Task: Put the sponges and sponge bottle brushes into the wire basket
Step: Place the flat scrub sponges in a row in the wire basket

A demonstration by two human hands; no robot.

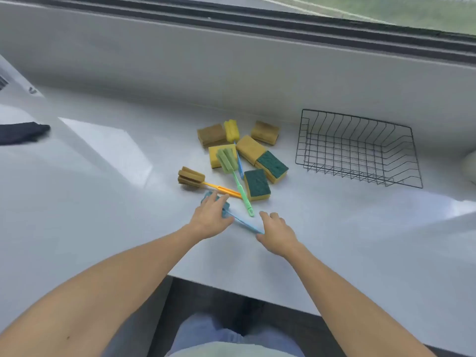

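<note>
Four bottle brushes lie on the white counter (pixel 103 202): a blue brush (pixel 240 222), a green brush (pixel 233 173), an orange-handled brush (pixel 192 177) and a yellow-headed brush (pixel 231 130). Six sponges sit in a pile beside them; two show green tops (pixel 256 183) (pixel 272 164). The wire basket (pixel 360 148) stands to the right with nothing in it. The left hand (pixel 211 217) lies curled over the blue brush's head. The right hand (pixel 277 234) touches its handle end, fingers loosely bent. No writing can be read.
</note>
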